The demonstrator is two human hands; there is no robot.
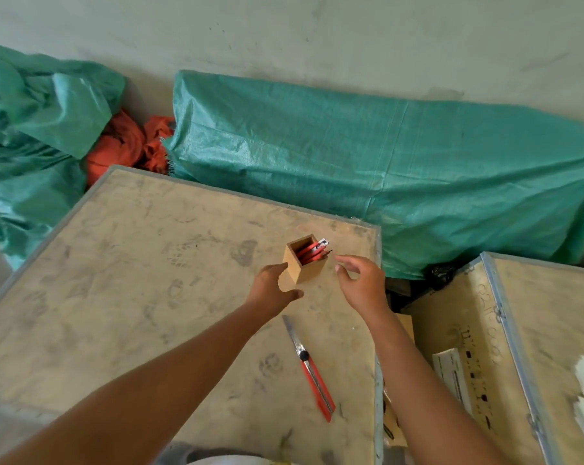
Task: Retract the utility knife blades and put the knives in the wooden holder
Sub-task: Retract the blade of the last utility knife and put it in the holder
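Hands flank the wooden holder (305, 263), which stands upright on the dusty plywood counter (133, 280) toward its far right corner. The left hand (273, 286) sits just to the near left of the holder, fingers loosely spread and curved, its fingertips at or very near the holder's left wall; whether they actually touch it cannot be told. The right hand (362, 280) hovers just to the right of the holder, fingers open and slightly curled, gripping nothing, a small gap showing between it and the holder's right side. Inside the holder stand several red utility knives (312, 251), leaning toward its right rim with their metal ends poking out above the top. On the near side of the holder, past the two hands, one more red utility knife (312, 370) lies flat on the counter with its blade fully out, the bare blade pointing back toward the holder and the red handle pointing toward the person. Beyond the holder, off the counter's far edge, lies a long bundle under a green tarp (384, 162), and to the far left of the holder some orange cloth (122, 146) shows between folds of more green tarp. To the right of the holder stands a second plywood crate (485, 330) with dark markings on its side.
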